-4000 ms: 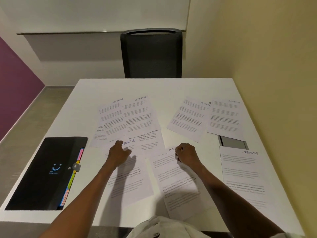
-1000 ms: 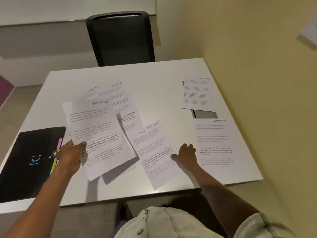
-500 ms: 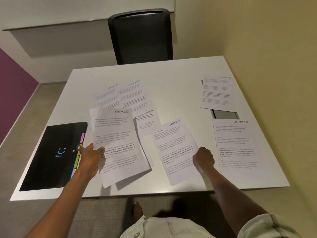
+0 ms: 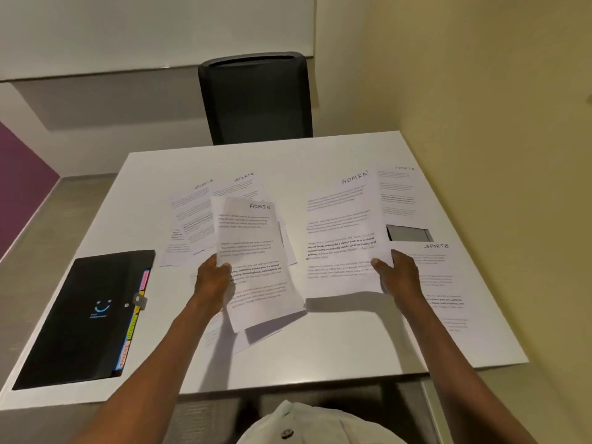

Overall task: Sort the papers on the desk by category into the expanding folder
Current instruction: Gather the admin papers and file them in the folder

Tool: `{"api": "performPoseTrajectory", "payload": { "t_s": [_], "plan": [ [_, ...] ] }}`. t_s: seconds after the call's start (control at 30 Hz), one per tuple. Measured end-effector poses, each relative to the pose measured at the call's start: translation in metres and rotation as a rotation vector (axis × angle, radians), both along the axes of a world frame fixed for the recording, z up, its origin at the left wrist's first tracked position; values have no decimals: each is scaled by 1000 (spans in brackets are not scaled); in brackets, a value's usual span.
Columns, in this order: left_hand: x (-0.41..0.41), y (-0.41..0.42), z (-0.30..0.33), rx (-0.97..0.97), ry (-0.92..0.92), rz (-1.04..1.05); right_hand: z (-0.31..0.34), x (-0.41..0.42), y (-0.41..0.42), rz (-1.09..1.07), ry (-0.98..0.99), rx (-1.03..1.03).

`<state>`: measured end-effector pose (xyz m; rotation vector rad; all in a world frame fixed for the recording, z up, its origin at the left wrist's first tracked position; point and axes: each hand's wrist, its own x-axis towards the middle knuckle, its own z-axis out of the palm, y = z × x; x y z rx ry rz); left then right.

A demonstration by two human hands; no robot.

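Two ADMIN sheets are off the desk in the head view, one in each hand. The left hand (image 4: 213, 283) pinches the left ADMIN sheet (image 4: 256, 264) at its left edge, thumb on top and fingers curled beneath; a second page seems to lie under it, though that is hard to tell. The right hand (image 4: 397, 274) grips the right ADMIN sheet (image 4: 342, 235) at its lower right corner, thumb on the face of the page.

The step in hand looks like gathering the ADMIN category. The next move likely calls for laying one sheet on the other into a single stack in one hand, squaring the edges, and freeing the other hand for the folder.

The black expanding folder (image 4: 80, 318) lies closed on the white desk (image 4: 336, 341), left of the left grip and a little nearer the person, its coloured tabs (image 4: 133, 318) facing that hand. It must be unclasped before anything goes in.

SPORTS sheets (image 4: 221, 193) lie beyond the left grip, partly hidden by the held page. Another SPORTS sheet (image 4: 442, 283) lies under and right of the right grip, and a further SPORTS sheet (image 4: 397, 193) beyond it.
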<state>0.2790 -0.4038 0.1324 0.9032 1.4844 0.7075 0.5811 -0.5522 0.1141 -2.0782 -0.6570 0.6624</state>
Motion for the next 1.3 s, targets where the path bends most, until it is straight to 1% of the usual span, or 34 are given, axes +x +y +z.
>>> {"api": "performPoseTrajectory", "payload": {
  "t_s": [0.07, 0.17, 0.23, 0.3, 0.4, 0.47, 0.57, 0.63, 0.7, 0.73, 0.8, 0.87, 0.93, 1.0, 1.07, 1.13, 1.23, 1.3],
  "plan": [
    [13, 1, 2, -27, -78, -14, 13, -4, 2, 30, 127, 59],
    [30, 2, 5, -63, -147, -32, 26, -12, 4, 98, 234, 98],
    [42, 0, 8, -82, -167, -59, 31, -16, 4, 170, 249, 88],
    [50, -2, 14, -112, -225, -90, 33, -18, 6, 223, 241, 26],
    [57, -4, 20, -152, -326, -194, 41, -11, 12, 232, 210, -57],
    [63, -5, 20, -169, -314, -222, 49, -3, 16, 214, 289, -30],
    [75, -13, 21, -204, -332, -271, 49, 0, 28, 216, 454, 79],
    [84, -19, 19, -212, -296, -235, 35, -2, 37, 153, 466, 133],
    [91, -19, 15, -199, -286, -151, 22, -5, 42, 89, 403, 140],
    [95, -18, 12, -160, -270, -127, 21, -7, 42, 67, 360, 148],
    [99, -19, 12, -1, -220, -161, 24, -8, 41, 50, 218, 182],
    [102, -19, 13, 234, -100, -267, 28, -7, 39, 61, 114, 250],
    [107, -19, 13, 396, -1, -322, 31, -4, 36, 97, 100, 320],
    [111, -20, 11, 465, 55, -309, 29, 2, 33, 117, 122, 357],
    [114, -23, 2, 478, 48, -290, 20, 9, 28, 136, 151, 359],
    [114, -30, -10, 449, 29, -273, 4, 13, 22, 159, 183, 309],
    [110, -44, -34, 387, 82, -262, -19, 9, 10, 165, 251, 222],
    [111, -50, -46, 369, 118, -286, -25, 6, 3, 158, 243, 178]
  ]
}}
